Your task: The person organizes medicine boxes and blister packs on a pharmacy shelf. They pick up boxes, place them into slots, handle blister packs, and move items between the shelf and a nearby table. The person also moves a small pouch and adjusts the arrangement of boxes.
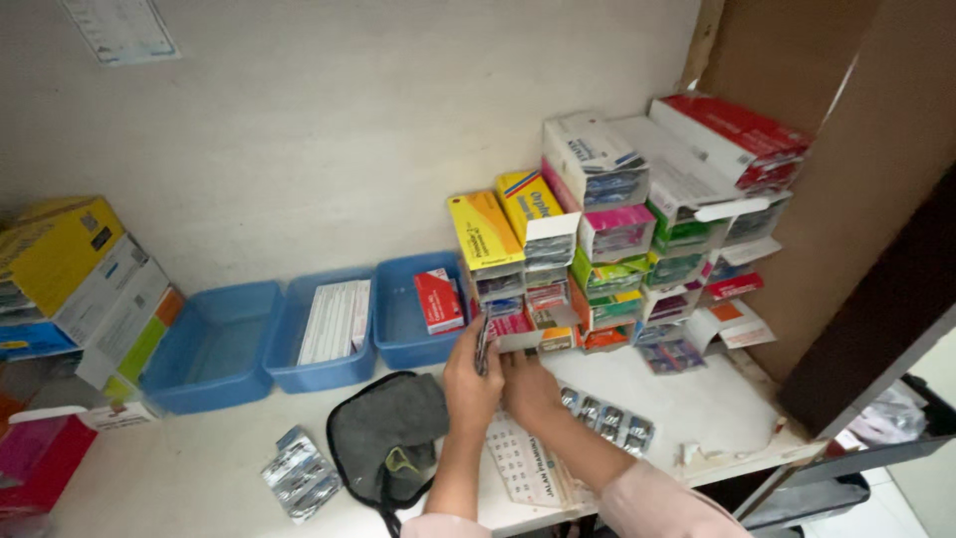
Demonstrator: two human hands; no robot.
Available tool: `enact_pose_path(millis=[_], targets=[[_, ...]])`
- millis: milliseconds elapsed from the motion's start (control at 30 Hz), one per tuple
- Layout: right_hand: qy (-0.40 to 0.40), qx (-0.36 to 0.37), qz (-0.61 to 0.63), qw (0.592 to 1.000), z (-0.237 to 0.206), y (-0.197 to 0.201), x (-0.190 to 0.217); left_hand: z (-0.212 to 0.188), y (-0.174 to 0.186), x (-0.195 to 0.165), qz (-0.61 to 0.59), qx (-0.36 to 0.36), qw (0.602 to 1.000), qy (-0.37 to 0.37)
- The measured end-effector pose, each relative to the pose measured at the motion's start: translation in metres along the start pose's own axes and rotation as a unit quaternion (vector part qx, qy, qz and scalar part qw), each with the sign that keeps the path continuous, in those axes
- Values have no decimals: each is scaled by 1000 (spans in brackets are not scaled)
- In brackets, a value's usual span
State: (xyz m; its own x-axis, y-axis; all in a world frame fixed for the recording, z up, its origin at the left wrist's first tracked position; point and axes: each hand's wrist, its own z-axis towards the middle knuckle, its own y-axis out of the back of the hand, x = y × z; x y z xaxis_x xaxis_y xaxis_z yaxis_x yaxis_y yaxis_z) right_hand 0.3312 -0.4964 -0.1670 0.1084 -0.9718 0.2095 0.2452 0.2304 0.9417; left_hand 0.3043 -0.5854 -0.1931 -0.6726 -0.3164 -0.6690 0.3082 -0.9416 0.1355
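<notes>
Left hand (470, 384) gripping blister strip (483, 339) upright; right hand (528, 387) grip unclear; stacked medicine boxes (617, 239) at 1 o'clock; steady strip edgewise, judged best.

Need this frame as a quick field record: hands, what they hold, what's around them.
surface: white counter against a wall
left hand: raised, pinching a dark blister strip upright
right hand: beside the left, at the foot of the box stack; grip not clear
box stack: open-ended medicine cartons piled in tilted columns
bins: three blue trays along the wall
counter items: grey pouch, silver blister strip, blister packs, printed sheet
</notes>
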Motion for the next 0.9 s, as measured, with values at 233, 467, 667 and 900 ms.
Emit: enact_pose_path(millis=[233,467,667,900], targets=[[132,-46,76,987,-67,28,-65,-1,2,-10,32,-13,999,-11],[84,106,49,990,-91,54,-129,5,-1,-16,121,-4,993,1],[79,64,13,995,-98,36,-131,8,1,-19,92,9,994,56],[110,-119,74,984,-82,17,-97,14,-3,-12,-2,2,985,172]])
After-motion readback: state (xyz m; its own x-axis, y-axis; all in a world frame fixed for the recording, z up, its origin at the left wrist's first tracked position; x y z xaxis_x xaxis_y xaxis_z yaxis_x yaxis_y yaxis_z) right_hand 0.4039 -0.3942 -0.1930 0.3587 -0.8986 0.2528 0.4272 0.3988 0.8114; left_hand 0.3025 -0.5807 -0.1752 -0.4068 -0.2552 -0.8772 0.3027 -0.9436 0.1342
